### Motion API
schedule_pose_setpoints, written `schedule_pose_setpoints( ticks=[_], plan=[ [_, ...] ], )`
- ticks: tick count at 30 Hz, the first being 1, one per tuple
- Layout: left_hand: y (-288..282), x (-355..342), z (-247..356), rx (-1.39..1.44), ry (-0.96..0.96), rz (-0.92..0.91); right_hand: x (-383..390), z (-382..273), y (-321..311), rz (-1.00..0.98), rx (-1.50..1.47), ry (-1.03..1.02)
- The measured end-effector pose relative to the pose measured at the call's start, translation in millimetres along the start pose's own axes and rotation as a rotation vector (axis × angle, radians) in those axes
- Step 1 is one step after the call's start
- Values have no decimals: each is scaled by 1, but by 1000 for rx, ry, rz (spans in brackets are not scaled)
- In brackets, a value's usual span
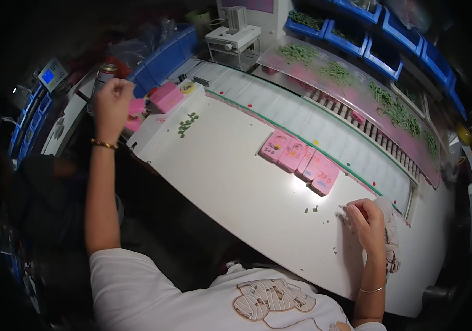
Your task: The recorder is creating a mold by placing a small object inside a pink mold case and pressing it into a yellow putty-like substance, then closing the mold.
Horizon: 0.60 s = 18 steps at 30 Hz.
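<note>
My left hand [113, 103] is raised at the left end of the white table, its fingers curled together; whatever they hold, if anything, is hidden. Close by are a spray can [105, 74] and pink blocks [166, 97]. Over the right part of the table, the fingers of my right hand [369, 223] are bent in toward the thumb. Small pale bits blur near those fingertips, and I cannot make out whether they are held. A crumpled light cloth [391, 240] lies beside that hand. Several pink blocks with handwritten marks [324, 181] stand in a row farther back.
Small green pieces [187, 125] lie in a cluster on the white table [219, 182]. Behind runs a pale conveyor belt [280, 113] with a green edge. Above it, a sloped clear shelf [352, 83] carries green parts, below blue bins [346, 38]. A blue crate [164, 58] stands back left.
</note>
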<state>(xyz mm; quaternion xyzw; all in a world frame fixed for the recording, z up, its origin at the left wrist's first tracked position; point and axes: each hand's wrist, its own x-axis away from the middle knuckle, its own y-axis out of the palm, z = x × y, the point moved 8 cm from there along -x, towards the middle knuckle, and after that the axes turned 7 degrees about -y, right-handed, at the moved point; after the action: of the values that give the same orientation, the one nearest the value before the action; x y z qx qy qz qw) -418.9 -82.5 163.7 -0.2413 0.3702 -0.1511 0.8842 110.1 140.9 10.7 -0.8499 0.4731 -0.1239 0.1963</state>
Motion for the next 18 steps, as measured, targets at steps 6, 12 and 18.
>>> schedule_pose_setpoints(
  ticks=[6,12,18],
  plan=[
    [-41,-54,-73,-321,-299,-153,-3,-6,-1,19,-9,-60],
    [6,-30,-7,521,-345,-119,1,1,-4,46,69,-128],
    [150,88,104,1054,-609,-607,12,-42,-7,149,607,-444]
  ],
)
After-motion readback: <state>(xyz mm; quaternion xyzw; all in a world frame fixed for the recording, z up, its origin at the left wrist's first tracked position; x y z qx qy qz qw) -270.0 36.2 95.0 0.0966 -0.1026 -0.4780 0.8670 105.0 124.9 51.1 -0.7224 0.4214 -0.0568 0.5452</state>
